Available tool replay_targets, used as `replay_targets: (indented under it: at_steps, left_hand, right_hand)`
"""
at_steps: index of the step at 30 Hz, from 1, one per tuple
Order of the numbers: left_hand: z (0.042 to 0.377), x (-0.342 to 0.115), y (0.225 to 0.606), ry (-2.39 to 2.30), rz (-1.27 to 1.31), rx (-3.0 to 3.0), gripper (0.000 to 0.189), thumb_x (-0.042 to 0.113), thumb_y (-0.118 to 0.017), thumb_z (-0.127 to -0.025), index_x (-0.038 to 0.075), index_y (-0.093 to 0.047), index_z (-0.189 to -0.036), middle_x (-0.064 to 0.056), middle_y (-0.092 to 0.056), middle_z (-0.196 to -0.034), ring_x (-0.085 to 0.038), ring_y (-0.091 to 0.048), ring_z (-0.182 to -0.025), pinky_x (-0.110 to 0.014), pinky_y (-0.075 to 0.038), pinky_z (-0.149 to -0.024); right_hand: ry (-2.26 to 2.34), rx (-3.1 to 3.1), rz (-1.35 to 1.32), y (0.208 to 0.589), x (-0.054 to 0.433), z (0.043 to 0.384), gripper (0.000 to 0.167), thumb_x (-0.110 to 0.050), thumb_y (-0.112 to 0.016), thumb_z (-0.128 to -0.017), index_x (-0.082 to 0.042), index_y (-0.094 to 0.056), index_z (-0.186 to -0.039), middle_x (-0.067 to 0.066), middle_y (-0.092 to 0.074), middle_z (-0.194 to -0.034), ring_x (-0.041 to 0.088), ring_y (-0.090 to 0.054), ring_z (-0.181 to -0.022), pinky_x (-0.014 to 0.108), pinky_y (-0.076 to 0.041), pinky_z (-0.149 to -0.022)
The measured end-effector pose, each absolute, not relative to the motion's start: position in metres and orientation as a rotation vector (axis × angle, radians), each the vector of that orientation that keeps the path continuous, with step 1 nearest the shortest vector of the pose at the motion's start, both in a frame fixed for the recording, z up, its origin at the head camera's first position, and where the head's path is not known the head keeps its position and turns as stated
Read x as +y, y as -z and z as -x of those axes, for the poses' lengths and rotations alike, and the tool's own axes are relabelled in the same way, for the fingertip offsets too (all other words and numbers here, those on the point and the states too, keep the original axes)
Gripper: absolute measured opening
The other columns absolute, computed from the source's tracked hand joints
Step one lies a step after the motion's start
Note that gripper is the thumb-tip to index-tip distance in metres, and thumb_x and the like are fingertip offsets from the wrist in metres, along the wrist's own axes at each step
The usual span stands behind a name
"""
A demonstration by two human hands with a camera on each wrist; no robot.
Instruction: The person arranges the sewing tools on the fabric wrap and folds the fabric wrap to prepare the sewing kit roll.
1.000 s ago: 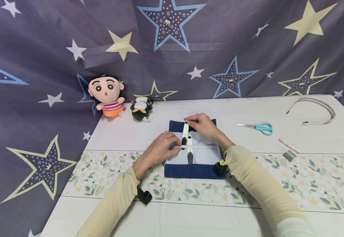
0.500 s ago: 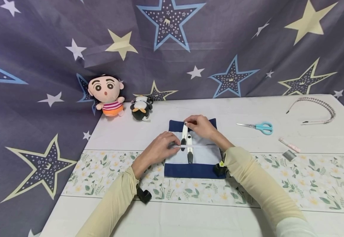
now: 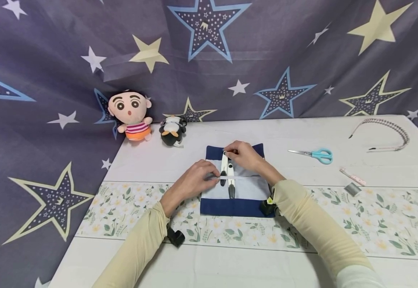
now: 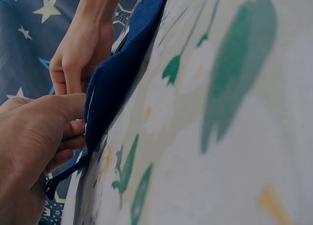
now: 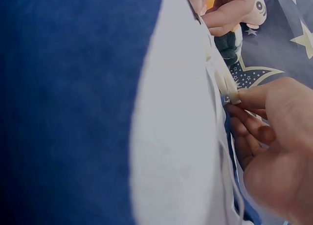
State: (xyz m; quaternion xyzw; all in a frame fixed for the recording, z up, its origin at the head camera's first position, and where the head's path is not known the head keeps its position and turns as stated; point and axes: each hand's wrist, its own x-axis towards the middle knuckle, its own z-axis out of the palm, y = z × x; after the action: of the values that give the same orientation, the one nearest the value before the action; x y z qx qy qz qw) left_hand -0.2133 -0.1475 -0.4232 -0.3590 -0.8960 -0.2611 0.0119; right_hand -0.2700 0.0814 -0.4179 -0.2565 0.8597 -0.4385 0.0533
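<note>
A navy and pale grey cloth organizer point(image 3: 236, 207) lies flat, with a thin white elastic band point(image 3: 232, 177) across its middle. Two slim white tools with black ends, their kind unclear, are side by side under the band. My right hand point(image 3: 245, 156) pinches the far end of the left white tool point(image 3: 224, 163); the right wrist view shows this white end point(image 5: 234, 94) between thumb and finger. The other white tool point(image 3: 231, 170) lies closer to me. At the band's left, my left hand point(image 3: 196, 178) pinches it between thumb and index finger. Cloth hides part of these fingertips in the left wrist view.
Blue-handled scissors point(image 3: 320, 156) lie right of the organizer, with a small pink-and-white item point(image 3: 353, 177), a grey spool point(image 3: 352, 189) and a headband point(image 3: 392, 128) farther right. A doll point(image 3: 133, 116) and a plush penguin point(image 3: 171, 130) sit at the back left against the star-patterned curtain.
My right hand has moved slightly toward me, sliding the left white tool farther down under the band. My left hand stays in place at the band.
</note>
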Motion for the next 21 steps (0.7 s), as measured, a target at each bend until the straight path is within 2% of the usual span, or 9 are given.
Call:
replay_targets:
  at_steps: [12,21]
  left_hand:
    - [0.2143,-0.1463,0.4235,0.817,1.111,-2.805,0.008,0.013,-0.073,-0.097,0.009,-0.076,-0.103,-0.003,-0.071,-0.106,-0.024,-0.062,-0.108,-0.040,-0.050,-0.095]
    - [0.2137,-0.1466,0.4230,0.826,1.112,-2.790,0.007,0.012,-0.074,-0.096,0.009,-0.076,-0.102,-0.004,-0.071,-0.105,-0.024,-0.062,-0.106,-0.040,-0.050,-0.093]
  right_hand:
    - [1.236,2.640,0.888,0.4178,0.0807,0.2688,0.024,-0.005,-0.060,-0.105,0.006,-0.071,-0.124,0.015,-0.066,-0.112,0.021,-0.060,-0.085,0.034,-0.050,-0.073]
    - [1.202,2.657,1.026,0.4182,0.0811,0.2673,0.021,-0.002,-0.061,-0.103,0.007,-0.073,-0.118,0.016,-0.069,-0.110,0.021,-0.063,-0.084,0.035,-0.052,-0.072]
